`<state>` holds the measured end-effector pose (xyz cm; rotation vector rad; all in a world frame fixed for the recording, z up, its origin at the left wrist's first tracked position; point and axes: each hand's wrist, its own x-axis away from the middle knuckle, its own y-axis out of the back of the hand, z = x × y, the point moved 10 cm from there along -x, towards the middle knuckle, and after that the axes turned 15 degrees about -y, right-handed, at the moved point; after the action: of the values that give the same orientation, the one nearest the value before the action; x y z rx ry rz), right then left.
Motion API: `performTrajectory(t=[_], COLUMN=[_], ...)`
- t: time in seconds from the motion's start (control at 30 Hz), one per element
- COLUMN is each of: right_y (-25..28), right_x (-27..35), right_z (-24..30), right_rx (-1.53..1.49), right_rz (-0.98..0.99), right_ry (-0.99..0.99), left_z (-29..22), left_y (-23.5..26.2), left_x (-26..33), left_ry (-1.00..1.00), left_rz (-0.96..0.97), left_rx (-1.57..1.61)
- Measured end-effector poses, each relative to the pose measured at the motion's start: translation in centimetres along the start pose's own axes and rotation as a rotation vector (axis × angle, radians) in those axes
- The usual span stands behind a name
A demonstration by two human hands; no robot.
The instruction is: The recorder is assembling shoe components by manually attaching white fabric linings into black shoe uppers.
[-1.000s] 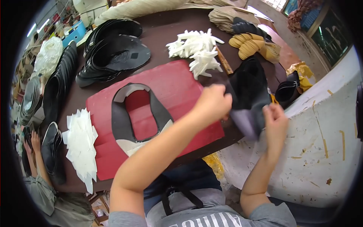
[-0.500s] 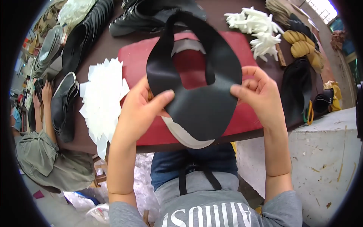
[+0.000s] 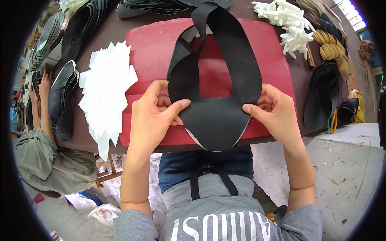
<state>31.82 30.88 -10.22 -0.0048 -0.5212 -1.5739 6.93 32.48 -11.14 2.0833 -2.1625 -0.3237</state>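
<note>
A black shoe upper point(image 3: 215, 118), shaped like a loop with a wide rounded toe part, is stretched between my hands with the toe part toward me. My left hand point(image 3: 159, 110) pinches its left edge, thumb on top and fingers beneath. At the right edge my right hand point(image 3: 275, 110) grips it the same way. A thin pale edge shows along both sides of the toe part; what lies underneath is mostly hidden. Beneath the upper lies a red board point(image 3: 148, 44) on the brown table.
White cut pieces point(image 3: 106, 94) are piled left of the board. Stacks of black uppers point(image 3: 64, 106) stand at far left and along the back point(image 3: 152, 8). Small white parts point(image 3: 283, 18), tan bundles point(image 3: 329, 43) and black pieces point(image 3: 323, 92) lie right. A co-worker's arm point(image 3: 46, 106) is at left.
The upper's toe part has levelled and lined up over the pale piece that hung out below it. The loop's left strap is now twisted. Both hands keep their grip.
</note>
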Motion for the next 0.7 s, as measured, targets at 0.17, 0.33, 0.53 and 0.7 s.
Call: performTrajectory(t=[0.17,0.33,0.53,0.7], right_y=[0.0,-0.1,0.1,0.5], right_x=[0.3,0.4,0.8,0.7], right_z=[0.4,0.4,0.5,0.6], right_rx=[0.075,0.133,0.176,0.201], right_rz=[-0.046,-0.034,-0.074,-0.127], right_ry=[0.033,0.014,0.015,0.051], left_z=[0.1,-0.4,-0.4,-3.9], left_y=[0.0,-0.2,-0.5,-0.2], left_x=[0.1,0.3,0.3,1.1], left_ry=[0.028,0.018,-0.018,-0.293], left_rz=[-0.022,-0.034,-0.012,-0.106], left_rx=[-0.076,-0.150,-0.216,-0.926])
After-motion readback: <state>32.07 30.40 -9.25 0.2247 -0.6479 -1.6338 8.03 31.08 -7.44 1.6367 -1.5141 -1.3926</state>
